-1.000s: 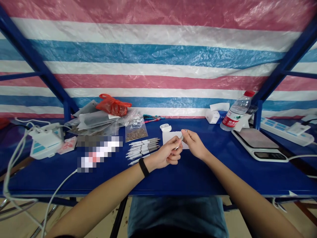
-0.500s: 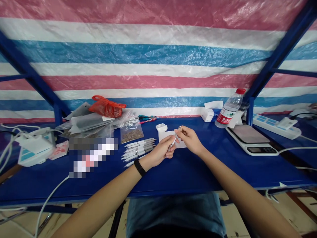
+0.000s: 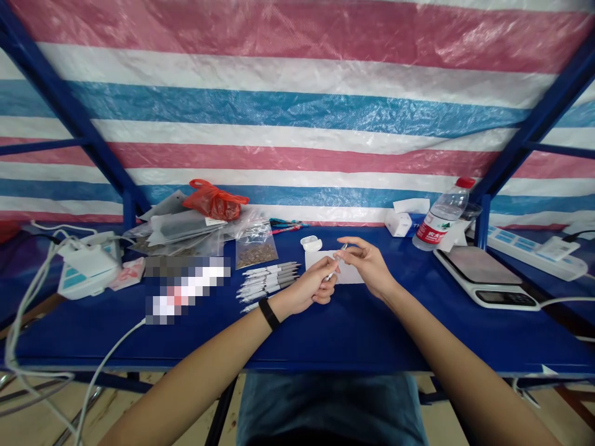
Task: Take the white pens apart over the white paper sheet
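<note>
White pen point(image 3: 331, 275) held closed in the left hand's point(image 3: 304, 288) grip, metal tip angled up. The right hand point(image 3: 367, 265) has an open grip, fingertips point(image 3: 341, 241) just beside the tip. Behind lie a white card point(image 3: 349, 275) and earbud case point(image 3: 311, 244); a row of white pens point(image 3: 267, 282) rests leftward on the blue bench point(image 3: 353, 334).

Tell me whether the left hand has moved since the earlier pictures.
Yes, slightly: the left hand now sits a little further left, judged against the white card.
</note>
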{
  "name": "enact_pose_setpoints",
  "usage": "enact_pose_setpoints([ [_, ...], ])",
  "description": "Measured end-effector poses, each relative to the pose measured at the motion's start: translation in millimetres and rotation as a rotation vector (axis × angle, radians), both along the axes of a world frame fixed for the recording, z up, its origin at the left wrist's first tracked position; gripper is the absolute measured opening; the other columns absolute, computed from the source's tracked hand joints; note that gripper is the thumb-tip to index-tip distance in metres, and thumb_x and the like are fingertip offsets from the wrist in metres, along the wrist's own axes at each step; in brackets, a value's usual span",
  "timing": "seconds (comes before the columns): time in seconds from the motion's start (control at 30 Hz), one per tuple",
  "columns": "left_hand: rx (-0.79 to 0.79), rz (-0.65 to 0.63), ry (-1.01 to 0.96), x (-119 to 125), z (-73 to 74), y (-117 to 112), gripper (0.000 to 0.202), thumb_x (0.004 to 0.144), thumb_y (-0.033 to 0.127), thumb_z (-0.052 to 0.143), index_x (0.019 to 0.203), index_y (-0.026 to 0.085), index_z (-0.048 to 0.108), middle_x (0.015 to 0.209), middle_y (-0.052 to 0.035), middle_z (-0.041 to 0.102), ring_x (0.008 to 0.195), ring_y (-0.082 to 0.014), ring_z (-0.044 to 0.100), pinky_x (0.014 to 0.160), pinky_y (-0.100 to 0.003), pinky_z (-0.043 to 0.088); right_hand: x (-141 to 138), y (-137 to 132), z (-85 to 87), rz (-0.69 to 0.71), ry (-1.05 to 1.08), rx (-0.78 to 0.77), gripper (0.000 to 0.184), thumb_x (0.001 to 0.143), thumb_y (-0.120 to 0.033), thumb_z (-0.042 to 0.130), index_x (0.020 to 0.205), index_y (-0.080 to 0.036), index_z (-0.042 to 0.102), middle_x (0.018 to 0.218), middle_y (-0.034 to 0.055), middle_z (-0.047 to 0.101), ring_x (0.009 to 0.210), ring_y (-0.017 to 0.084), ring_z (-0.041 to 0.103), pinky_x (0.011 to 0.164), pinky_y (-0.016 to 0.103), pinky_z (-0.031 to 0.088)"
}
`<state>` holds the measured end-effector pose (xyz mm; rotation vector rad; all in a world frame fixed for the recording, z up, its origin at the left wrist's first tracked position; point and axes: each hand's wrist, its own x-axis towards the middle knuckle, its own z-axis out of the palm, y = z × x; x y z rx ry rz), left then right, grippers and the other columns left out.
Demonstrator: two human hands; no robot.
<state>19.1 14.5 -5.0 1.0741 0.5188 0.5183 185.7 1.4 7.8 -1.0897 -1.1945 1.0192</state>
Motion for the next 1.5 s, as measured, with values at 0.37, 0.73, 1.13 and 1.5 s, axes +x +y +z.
enact_pose_setpoints([
  [0.37,0.045,0.048,-0.044,1.3,-2.8,-1.4,0.034,0.094,0.05,0.064,0.089,0.018,0.053,0.06,0.0079,0.042,0.041,-0.003,0.025,0.04,-0.015,0.021,1.9,-3.9,6.8,0.039,0.059,-0.087,0.045,0.064,-0.037,0.086,0.104,-0.024,0.073,0.061,-0.0065,0.058,0.053,0.01,0.035,0.057,0.031,0.029],
  [0.73,-0.013,0.06,-0.025,0.8,1.6,-1.8,0.026,0.101,0.041,0.054,0.09,0.017,0.056,0.056,0.0094,0.032,0.04,-0.0036,0.02,0.04,-0.014,0.02,1.1,-2.6,6.3,-0.055,0.078,-0.093,0.045,0.059,-0.037,0.085,0.1,-0.024,0.072,0.066,-0.0044,0.062,0.057,0.012,0.04,0.058,0.031,0.03],
  [1.13,-0.025,0.04,-0.036,0.3,0.2,0.0,0.026,0.104,0.038,0.047,0.091,0.017,0.056,0.056,0.0098,0.03,0.04,-0.0041,0.017,0.04,-0.013,0.019,1.4,-2.8,7.0,-0.06,0.074,-0.064,0.043,0.057,-0.042,0.087,0.092,-0.024,0.07,0.072,-0.0009,0.068,0.059,0.012,0.043,0.059,0.03,0.035],
  [1.5,-0.01,0.014,-0.029,0.1,2.0,-0.5,0.026,0.105,0.037,0.046,0.09,0.018,0.055,0.055,0.0097,0.029,0.04,-0.0041,0.016,0.04,-0.012,0.02,3.2,-1.3,5.0,-0.045,0.056,-0.067,0.042,0.056,-0.044,0.089,0.09,-0.025,0.074,0.071,-0.0003,0.069,0.063,0.014,0.051,0.06,0.03,0.038],
])
